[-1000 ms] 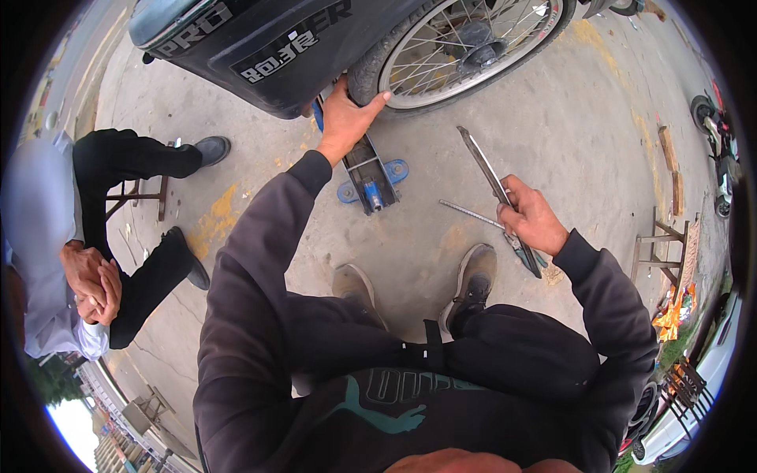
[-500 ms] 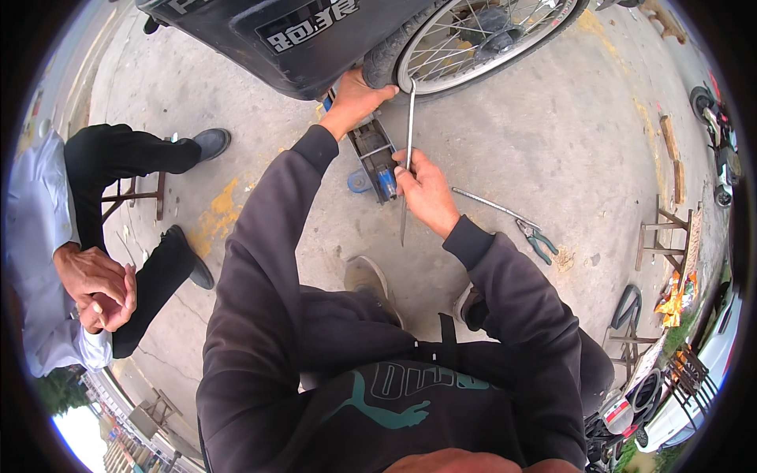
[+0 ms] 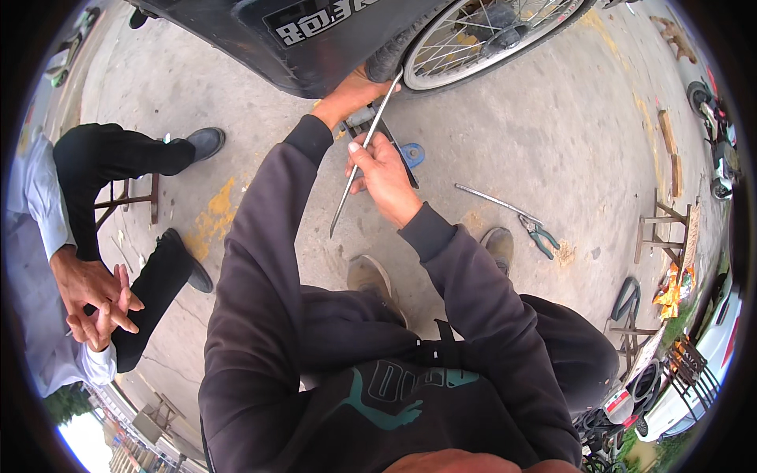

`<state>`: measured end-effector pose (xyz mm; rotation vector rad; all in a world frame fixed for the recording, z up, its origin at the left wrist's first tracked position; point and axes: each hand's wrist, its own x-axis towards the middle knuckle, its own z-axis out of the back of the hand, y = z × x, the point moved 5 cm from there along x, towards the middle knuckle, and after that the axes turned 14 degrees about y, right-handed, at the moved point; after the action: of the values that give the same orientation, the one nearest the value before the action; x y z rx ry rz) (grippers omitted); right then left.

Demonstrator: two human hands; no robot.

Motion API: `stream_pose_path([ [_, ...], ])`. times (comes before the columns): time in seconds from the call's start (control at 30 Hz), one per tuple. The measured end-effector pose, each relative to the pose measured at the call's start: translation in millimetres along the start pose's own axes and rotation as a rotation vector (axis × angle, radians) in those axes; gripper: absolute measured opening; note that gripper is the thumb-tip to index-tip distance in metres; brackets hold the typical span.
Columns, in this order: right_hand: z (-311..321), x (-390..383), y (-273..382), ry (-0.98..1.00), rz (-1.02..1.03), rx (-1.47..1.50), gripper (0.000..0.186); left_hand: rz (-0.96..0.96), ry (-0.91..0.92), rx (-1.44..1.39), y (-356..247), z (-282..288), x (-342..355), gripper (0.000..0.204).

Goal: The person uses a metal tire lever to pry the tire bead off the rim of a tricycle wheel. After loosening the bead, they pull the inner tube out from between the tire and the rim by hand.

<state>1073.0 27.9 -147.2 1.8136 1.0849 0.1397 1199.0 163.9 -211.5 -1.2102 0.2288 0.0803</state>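
Observation:
Against the black tyre (image 3: pixel 388 57) of a spoked wheel (image 3: pixel 505 38), my left hand (image 3: pixel 356 87) is closed round the lower left of the tyre, its fingertips partly hidden behind it. My right hand (image 3: pixel 385 175) grips a long steel tyre lever (image 3: pixel 342 201) around its middle. The lever slants, its upper end at the rim's edge beside my left hand and its pointed lower end toward me. Under and behind my right hand is a low floor jack (image 3: pixel 412 154) with blue parts, much of it covered.
A dark box (image 3: pixel 260 47) with light lettering sits left of the wheel. On the concrete, right, lie a metal rod (image 3: pixel 495 202) and pliers (image 3: pixel 538 236). A seated person (image 3: pixel 95 303) with clasped hands is at left. Wooden stools (image 3: pixel 666 229) and wood blocks (image 3: pixel 670 150) stand far right.
My right hand has moved left, and the lever's lower end has swung left with it. The jack's blue part now shows right of that hand instead of left. My left hand stays at the tyre.

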Motion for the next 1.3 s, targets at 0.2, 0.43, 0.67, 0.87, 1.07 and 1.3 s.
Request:
stream_pose_path([
  [0.2, -23.2, 34.5, -6.3, -0.126, 0.106, 0.154, 0.019, -0.068, -0.005, -0.054, 1.6, 0.6, 0.2, 0.034],
  [0.43, -3.8, 32.7, -2.8, -0.128, 0.063, -0.049, 0.016, -0.068, 0.023, -0.04, -8.2, -4.5, -1.7, 0.033],
  [0.67, 9.7, -17.0, 65.9, 0.106, -0.25, -0.343, 0.021, -0.041, -0.022, -0.01, -14.7, -4.3, -9.1, 0.033],
  [0.87, 18.3, -48.5, 80.2, 0.068, -0.284, -0.279, 0.016, 0.028, 0.065, -0.025, -35.9, 0.2, -13.1, 0.061],
  [1.07, 11.9, -75.8, 104.4, 0.14, -0.295, -0.366, 0.016, -0.059, -0.05, -0.049, -46.9, 2.4, -21.7, 0.046],
  [1.3, -29.0, -71.3, 120.3, 0.062, -0.065, -0.285, 0.021, -0.156, -0.141, -0.018, -43.0, -16.7, -31.0, 0.067],
])
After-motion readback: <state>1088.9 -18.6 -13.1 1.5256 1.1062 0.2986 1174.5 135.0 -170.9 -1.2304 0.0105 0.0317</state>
